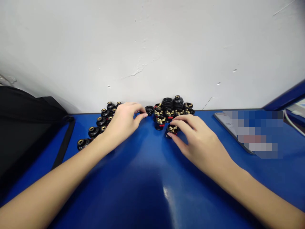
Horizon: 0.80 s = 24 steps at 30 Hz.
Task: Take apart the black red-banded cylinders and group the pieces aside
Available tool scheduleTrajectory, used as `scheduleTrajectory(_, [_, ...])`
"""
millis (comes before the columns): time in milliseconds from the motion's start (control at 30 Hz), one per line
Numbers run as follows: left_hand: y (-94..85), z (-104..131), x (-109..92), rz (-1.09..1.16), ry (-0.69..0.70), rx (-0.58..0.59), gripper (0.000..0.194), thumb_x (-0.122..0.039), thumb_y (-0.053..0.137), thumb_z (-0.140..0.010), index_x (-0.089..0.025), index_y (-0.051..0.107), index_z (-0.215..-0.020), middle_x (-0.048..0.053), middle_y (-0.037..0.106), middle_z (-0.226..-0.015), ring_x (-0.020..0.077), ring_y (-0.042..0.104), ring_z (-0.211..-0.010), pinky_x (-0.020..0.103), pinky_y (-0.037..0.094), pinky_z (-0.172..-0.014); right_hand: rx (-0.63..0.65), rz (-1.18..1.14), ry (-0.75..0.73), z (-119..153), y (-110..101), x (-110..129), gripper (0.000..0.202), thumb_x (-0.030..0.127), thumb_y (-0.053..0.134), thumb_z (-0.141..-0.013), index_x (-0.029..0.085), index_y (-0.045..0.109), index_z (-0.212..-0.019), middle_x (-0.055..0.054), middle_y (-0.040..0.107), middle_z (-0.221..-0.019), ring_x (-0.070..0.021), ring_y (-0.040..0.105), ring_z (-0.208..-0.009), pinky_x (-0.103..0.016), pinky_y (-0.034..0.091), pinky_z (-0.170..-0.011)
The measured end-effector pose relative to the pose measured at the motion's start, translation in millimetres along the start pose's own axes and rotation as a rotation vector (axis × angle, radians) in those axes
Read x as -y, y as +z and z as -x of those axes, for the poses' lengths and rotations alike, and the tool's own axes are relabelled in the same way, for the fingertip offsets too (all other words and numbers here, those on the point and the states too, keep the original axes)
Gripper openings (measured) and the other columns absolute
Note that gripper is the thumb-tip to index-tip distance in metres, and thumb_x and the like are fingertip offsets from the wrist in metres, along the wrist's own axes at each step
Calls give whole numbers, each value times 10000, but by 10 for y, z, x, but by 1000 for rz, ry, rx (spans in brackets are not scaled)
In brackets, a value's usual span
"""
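Note:
My right hand (200, 136) grips a short black electrical socket body (172, 129) between thumb and fingers, its brass contacts facing up, at or just above the blue tabletop. Farther back and to the left, my left hand (127, 119) is closed in a pinch; a dark piece shows at its fingertips but is mostly hidden. Beside those fingertips lies a round black open cap (149, 110). Between the hands stands another black socket body (160, 122) with brass contacts and a red tab. Several similar bodies (170, 115) are grouped behind it.
Domed black parts with brass-ringed tops (93, 132) line up at left, partly behind my left arm. Ribbed black covers (167, 103) stand against the white wall (152, 57). A phone (226, 124) lies at right on the blue table (133, 184); a black bag (26, 127) sits at left.

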State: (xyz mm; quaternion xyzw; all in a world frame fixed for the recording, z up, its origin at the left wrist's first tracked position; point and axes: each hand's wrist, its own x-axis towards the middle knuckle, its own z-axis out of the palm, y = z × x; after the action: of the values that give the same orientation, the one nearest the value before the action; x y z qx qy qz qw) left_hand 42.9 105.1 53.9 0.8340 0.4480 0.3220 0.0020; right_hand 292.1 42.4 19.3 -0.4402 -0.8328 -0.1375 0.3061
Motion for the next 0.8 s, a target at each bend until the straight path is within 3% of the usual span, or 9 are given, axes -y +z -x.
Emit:
scheduleTrajectory(267, [208,-361,41,49,-58,7,72,-125,746,-935,-154,806,-907,98,808,-1042,240,750,-963,392,584,-952,-10,-15,-13,40,8,23,166,70,599,-1000,128,681,-1133,-142,699,-1146,-277,694,-996,-393,594,-871])
scheduleTrajectory(433, [287,-405,37,-13,-103,107,85,-135,733,-943,-147,815,-929,107,795,-992,244,738,-918,403,594,-929,4,-10,-10,50,34,13,219,37,555,-1003,143,669,-1157,-117,715,-1115,-257,698,-983,-363,582,-869])
scheduleTrajectory(800, [384,-415,93,-38,-103,135,69,-136,738,-933,-134,802,-908,106,780,-938,211,730,-843,353,605,-837,32,50,-54,50,52,-18,235,23,508,-1003,152,678,-1103,-128,740,-1067,-293,670,-973,-417,584,-850])
